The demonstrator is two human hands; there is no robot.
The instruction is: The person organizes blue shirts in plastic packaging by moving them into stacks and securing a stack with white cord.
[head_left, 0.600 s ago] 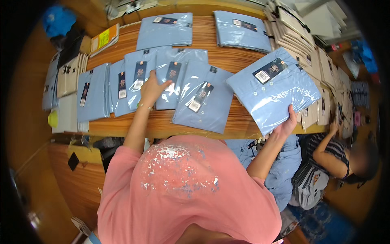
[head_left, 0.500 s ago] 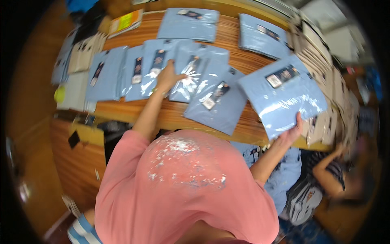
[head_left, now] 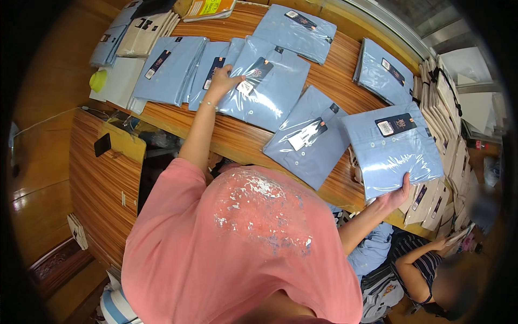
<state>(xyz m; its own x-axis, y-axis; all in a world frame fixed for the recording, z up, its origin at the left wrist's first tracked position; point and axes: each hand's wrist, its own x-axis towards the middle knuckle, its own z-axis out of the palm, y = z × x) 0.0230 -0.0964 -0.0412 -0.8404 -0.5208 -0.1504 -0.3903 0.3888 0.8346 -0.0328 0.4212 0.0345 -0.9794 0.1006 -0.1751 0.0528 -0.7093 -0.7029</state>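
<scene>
The right hand (head_left: pixel 396 198) shows its thumb on top of a bagged blue shirt (head_left: pixel 396 146); its remaining fingers are largely hidden under the bag. How firmly the left hand (head_left: pixel 221 83) touches the bagged shirt (head_left: pixel 270 97) beside it cannot be told. Left of that, another bagged shirt (head_left: pixel 233 50) is mostly covered, only a strip showing. Glare whitens part of the tag (head_left: pixel 306 135) on the middle shirt. The top edge cuts off an orange-and-yellow booklet (head_left: pixel 209 9); the bottom edge cuts the wearer's pink T-shirt (head_left: pixel 243 270) and a blue-and-white striped thing (head_left: pixel 117 308), its kind unclear. A co-worker's head (head_left: pixel 458 283) is blurred, and the item (head_left: pixel 459 236) at that person's hand is too small to identify.
</scene>
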